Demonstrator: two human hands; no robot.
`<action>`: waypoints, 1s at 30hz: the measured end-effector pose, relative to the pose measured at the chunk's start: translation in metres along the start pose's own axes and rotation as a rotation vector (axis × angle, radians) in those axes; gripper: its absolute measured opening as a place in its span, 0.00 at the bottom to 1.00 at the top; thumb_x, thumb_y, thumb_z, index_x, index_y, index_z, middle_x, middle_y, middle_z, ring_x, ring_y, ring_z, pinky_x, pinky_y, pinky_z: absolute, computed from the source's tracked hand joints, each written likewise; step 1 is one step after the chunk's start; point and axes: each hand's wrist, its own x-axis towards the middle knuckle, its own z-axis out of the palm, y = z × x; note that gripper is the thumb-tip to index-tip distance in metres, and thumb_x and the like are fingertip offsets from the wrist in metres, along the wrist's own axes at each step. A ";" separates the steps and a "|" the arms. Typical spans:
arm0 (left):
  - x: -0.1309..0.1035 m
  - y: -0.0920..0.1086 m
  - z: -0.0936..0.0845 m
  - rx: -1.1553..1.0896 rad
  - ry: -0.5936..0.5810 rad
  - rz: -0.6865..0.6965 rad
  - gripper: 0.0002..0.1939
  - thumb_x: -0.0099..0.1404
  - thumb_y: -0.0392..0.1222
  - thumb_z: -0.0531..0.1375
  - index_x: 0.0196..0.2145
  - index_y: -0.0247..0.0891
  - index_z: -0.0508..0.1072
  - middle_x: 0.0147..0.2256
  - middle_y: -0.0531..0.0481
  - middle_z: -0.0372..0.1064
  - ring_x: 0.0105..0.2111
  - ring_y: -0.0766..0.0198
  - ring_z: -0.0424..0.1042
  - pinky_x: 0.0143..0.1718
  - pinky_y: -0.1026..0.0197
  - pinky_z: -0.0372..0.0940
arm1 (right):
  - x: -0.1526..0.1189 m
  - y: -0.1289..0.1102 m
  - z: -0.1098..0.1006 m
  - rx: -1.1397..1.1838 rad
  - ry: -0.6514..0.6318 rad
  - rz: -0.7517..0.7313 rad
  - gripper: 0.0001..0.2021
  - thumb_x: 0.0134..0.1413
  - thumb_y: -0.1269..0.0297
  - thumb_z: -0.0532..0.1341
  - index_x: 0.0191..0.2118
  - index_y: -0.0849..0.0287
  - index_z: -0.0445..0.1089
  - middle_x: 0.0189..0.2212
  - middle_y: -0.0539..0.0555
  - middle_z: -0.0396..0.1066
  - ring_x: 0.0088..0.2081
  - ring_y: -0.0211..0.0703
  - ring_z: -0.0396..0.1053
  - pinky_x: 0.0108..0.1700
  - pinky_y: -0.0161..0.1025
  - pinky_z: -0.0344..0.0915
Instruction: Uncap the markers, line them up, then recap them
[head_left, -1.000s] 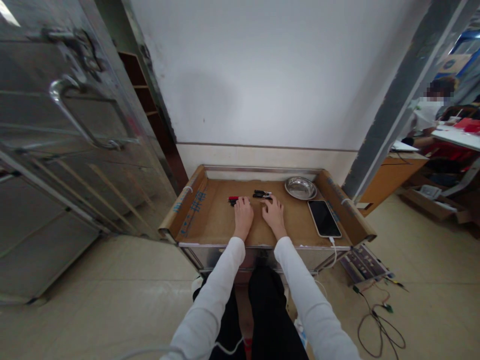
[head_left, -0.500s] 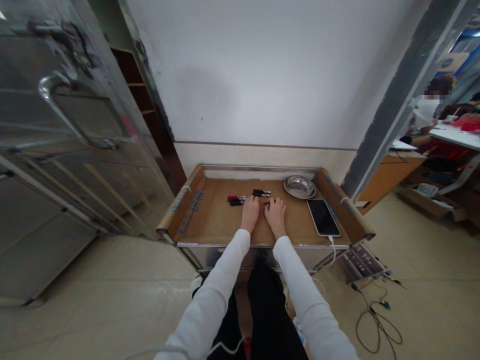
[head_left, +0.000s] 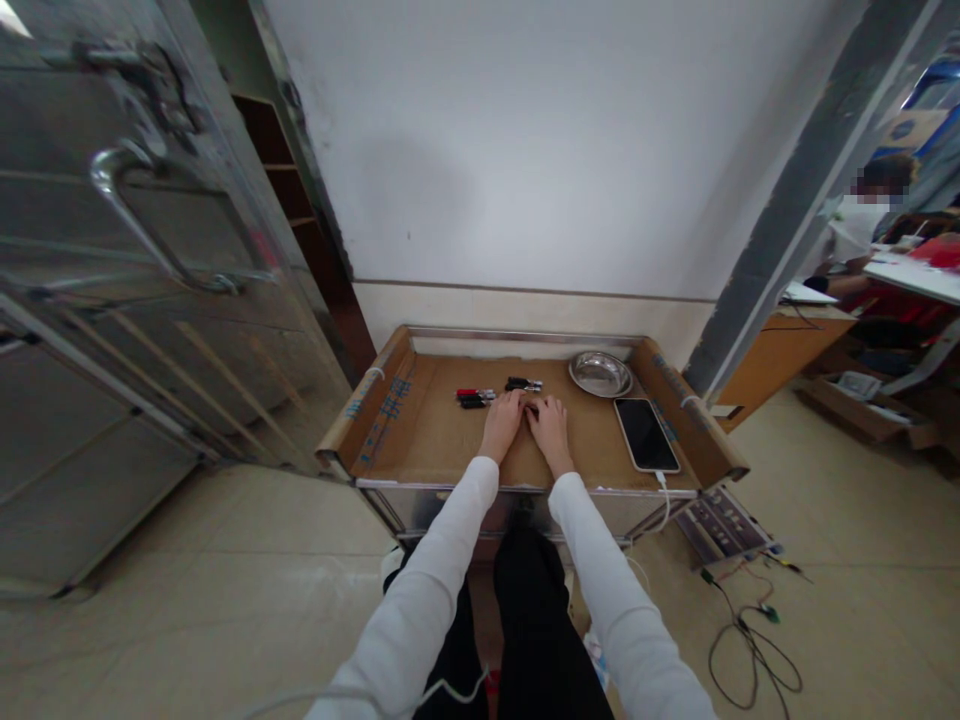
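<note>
My left hand (head_left: 502,426) and my right hand (head_left: 551,432) rest low over the cardboard-lined tray top, fingers curled inward and meeting at the tips. Whatever lies between the fingertips is too small and covered to make out. Just beyond my left fingers lie a red pen (head_left: 471,393) and a black pen (head_left: 472,404), side by side. Farther back, past the gap between the hands, is another black group of pens or caps (head_left: 523,384) with clear or silvery ends.
A round metal dish (head_left: 600,373) stands at the tray's back right. In front of it lies a phone (head_left: 646,435) with a white cable plugged in. Raised cardboard sides (head_left: 367,405) edge the tray. Cables (head_left: 750,625) lie on the floor; a person sits far right.
My hands have drawn together, so the gap between their fingertips has closed. The pens, dish and phone stay where they were; the view has shifted slightly.
</note>
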 end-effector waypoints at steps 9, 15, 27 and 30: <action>0.002 0.000 0.004 0.014 0.025 0.036 0.25 0.66 0.31 0.49 0.60 0.40 0.59 0.60 0.42 0.60 0.62 0.54 0.55 0.60 0.47 0.52 | -0.001 0.000 -0.011 0.138 0.194 0.107 0.14 0.64 0.63 0.49 0.43 0.59 0.72 0.41 0.59 0.66 0.42 0.47 0.62 0.47 0.42 0.57; -0.001 0.002 0.000 0.084 -0.001 0.043 0.16 0.68 0.40 0.51 0.52 0.40 0.66 0.49 0.41 0.68 0.53 0.51 0.63 0.55 0.46 0.55 | -0.002 0.000 -0.016 0.225 0.294 0.159 0.16 0.65 0.63 0.48 0.43 0.58 0.73 0.41 0.59 0.66 0.42 0.46 0.63 0.46 0.40 0.57; -0.002 -0.002 0.005 0.046 0.006 0.095 0.11 0.70 0.39 0.50 0.46 0.38 0.68 0.43 0.47 0.69 0.45 0.59 0.67 0.50 0.56 0.57 | -0.003 0.003 -0.014 0.180 0.265 0.296 0.16 0.65 0.64 0.48 0.43 0.57 0.73 0.40 0.58 0.71 0.41 0.45 0.64 0.43 0.39 0.52; -0.001 -0.001 0.002 0.050 0.006 0.094 0.11 0.70 0.38 0.50 0.47 0.38 0.68 0.44 0.46 0.69 0.45 0.59 0.67 0.49 0.57 0.57 | -0.002 0.001 -0.013 0.186 0.239 0.205 0.15 0.65 0.64 0.48 0.43 0.57 0.73 0.41 0.57 0.72 0.42 0.45 0.64 0.45 0.39 0.52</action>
